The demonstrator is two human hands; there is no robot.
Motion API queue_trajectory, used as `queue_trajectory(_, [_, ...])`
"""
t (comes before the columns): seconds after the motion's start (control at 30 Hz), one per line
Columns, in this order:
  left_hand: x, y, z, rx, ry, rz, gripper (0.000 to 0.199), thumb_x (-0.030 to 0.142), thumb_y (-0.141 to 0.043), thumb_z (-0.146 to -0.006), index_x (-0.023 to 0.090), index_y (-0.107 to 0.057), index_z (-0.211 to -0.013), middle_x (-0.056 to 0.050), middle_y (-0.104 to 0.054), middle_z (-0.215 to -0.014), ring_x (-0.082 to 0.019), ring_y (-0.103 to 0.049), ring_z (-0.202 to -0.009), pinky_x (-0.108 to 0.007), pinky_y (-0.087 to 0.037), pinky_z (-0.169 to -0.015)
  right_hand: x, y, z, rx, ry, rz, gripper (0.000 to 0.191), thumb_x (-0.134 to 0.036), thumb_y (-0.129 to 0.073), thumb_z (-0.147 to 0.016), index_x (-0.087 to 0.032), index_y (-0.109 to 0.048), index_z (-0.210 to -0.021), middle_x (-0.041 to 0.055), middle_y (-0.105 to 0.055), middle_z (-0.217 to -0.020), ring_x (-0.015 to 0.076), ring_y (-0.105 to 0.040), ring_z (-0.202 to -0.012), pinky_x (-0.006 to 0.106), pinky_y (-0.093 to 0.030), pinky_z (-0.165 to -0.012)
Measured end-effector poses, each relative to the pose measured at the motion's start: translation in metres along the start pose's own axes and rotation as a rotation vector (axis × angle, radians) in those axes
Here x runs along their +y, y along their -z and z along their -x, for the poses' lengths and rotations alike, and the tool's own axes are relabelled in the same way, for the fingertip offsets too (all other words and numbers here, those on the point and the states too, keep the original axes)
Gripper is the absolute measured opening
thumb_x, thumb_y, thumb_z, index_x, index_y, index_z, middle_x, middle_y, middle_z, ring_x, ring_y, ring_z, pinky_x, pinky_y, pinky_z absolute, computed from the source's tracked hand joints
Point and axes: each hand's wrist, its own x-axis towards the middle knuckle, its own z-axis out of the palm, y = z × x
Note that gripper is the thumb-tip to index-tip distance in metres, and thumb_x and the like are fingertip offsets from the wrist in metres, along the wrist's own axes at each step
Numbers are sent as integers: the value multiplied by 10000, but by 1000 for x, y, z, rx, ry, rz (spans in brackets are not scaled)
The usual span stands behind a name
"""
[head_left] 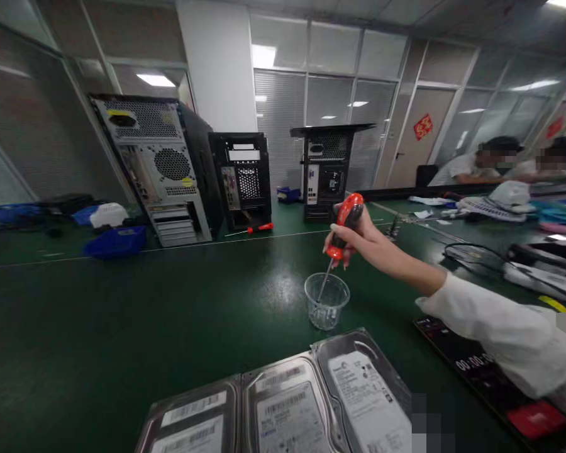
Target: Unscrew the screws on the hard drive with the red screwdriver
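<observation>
The right hand (353,242) comes in from about four o'clock, its white-sleeved forearm stretched out level above the green table (122,327). The fingers are wrapped tight round the red-and-black handle of a screwdriver (343,231), which tilts slightly — handle up toward one o'clock, thin shaft slanting down toward seven. The tip sits inside a small clear cup (327,301) standing upright on the table just below the hand; whether it touches the bottom I cannot tell. At six o'clock from the cup lie three hard drives (283,402) side by side, labels up. Off at eleven o'clock stand three computer cases (170,170) — a second screwdriver (259,228) lies before them. The left hand is out of sight.
</observation>
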Motion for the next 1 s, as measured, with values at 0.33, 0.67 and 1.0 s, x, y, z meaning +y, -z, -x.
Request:
queue_trajectory(0.33, [6,-20,13,-32,70,-62,388,435,-552,-961,236,-514,-630,15,-399,-533,-169,-372,-513,-284,-445,-498,14,-7,9,-9,-44,72,564,-490,-531,-923,-264,-257,-1361,12,-608,-818,142,-599,-606,244,-493,-448])
queue_trajectory(0.67, [3,-35,24,-125,-10,5,298,407,-568,-958,251,-580,-705,-1,-447,-557,-175,-408,-529,-279,-429,-471,14,-11,7,-9,-23,147,499,-456,-540,-937,-222,-337,-1329,6,-569,-835,91,-505,-605,190,-388,-435])
queue_trajectory(1.0, [2,-37,24,-103,13,40,291,447,-595,-943,248,-598,-731,-11,-485,-602,-180,-442,-565,-291,-456,-514,19,-12,4,-7,-12,133,529,-454,-543,-933,-222,-322,-1355,8,-575,-806,112,-536,-610,208,-401,-433])
